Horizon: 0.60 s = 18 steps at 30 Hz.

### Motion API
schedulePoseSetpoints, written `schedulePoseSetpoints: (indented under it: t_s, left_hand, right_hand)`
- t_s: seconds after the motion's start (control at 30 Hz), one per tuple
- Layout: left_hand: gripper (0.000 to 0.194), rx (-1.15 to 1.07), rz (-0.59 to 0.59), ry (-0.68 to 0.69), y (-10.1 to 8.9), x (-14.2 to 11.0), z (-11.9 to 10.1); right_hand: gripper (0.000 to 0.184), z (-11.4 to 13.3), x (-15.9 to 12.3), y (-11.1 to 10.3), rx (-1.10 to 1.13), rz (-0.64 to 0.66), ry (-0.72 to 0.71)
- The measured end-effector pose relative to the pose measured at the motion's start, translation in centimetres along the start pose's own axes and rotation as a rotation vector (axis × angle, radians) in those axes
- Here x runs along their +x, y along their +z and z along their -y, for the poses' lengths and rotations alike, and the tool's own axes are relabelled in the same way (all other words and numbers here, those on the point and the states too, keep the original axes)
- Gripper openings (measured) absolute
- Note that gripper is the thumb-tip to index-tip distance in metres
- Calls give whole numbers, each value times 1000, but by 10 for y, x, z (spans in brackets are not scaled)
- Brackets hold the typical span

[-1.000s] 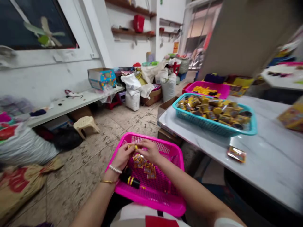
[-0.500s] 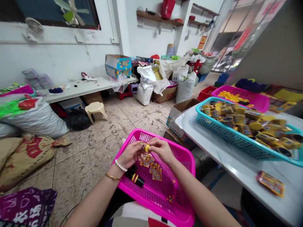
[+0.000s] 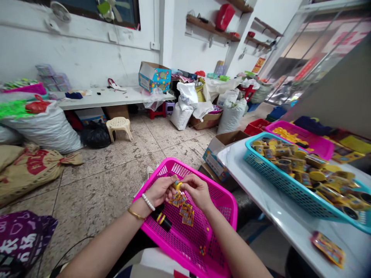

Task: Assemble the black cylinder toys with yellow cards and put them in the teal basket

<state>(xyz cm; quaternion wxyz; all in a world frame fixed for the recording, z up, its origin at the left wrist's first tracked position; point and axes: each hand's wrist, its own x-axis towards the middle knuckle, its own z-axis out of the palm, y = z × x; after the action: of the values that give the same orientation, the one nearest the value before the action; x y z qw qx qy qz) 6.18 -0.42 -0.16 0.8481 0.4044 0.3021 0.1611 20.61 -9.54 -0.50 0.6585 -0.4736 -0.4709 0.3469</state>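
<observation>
Above a pink perforated basket (image 3: 228, 200) on my lap, my two hands meet at a small yellow cylinder with a printed label (image 3: 177, 185). My left hand (image 3: 162, 191), with a pearl bracelet at the wrist, is closed around its left side. The fingers of my right hand (image 3: 197, 190) pinch its right, yellow end. Below them in the basket lie several small printed yellow cards (image 3: 187, 213). A black cylinder with yellow bands (image 3: 162, 221) rests on the left, and small coloured beads (image 3: 202, 250) lie near the front.
On the right, a white table (image 3: 261, 200) bears a blue basket (image 3: 278, 173) heaped with yellow-and-black cylinders and a loose printed packet (image 3: 329, 249). Behind is a pink basket (image 3: 319, 146) of yellow parts. A cardboard box (image 3: 216, 156) and a stool (image 3: 119, 125) stand on the floor.
The camera view has turned slightly left and tilted, so the room appears shifted right. Both hands stay together at the small yellow cylinder, which is now angled differently with more of its label showing.
</observation>
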Motion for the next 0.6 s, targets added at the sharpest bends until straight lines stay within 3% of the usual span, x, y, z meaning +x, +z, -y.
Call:
schedulePoseSetpoints:
  t_s: [0.1, 0.27, 0.33, 0.4, 0.5, 0.6]
  left_hand:
    - [37, -4, 5, -27, 5, -4, -3]
    - [34, -22, 12, -47, 8, -6, -5]
    - [36, -5, 0, -37, 8, -6, -4]
    - [44, 43, -25, -12, 10, -7, -1]
    - [54, 141, -26, 29, 14, -14, 5]
    - [63, 193, -70, -11, 16, -18, 15]
  right_hand:
    - [18, -1, -3, 0, -62, 24, -28]
    - [10, -2, -5, -2, -83, -36, -60]
    - [7, 0, -6, 0, -95, -64, -51]
    - [16, 2, -10, 2, -130, -60, -17]
    - [35, 6, -15, 7, -303, -5, 17]
    - [24, 7, -9, 3, -540, 3, -31]
